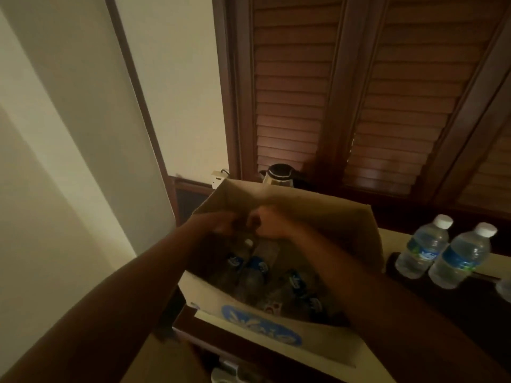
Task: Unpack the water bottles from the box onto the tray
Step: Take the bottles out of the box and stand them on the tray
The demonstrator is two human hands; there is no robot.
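Left hand point(221, 223) and right hand point(266, 223) curled together over bottles point(255, 268) lying toward 6 o'clock in box point(326, 214); grip unclear; tray point(470, 294) at 3 o'clock.

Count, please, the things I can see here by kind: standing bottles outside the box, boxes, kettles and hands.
Upright bottles on the tray, right of the box: 2
Cardboard box: 1
Kettle: 1
Hands in the box: 2, left hand, right hand
Total: 6
Bottles inside the box are too dark to count.
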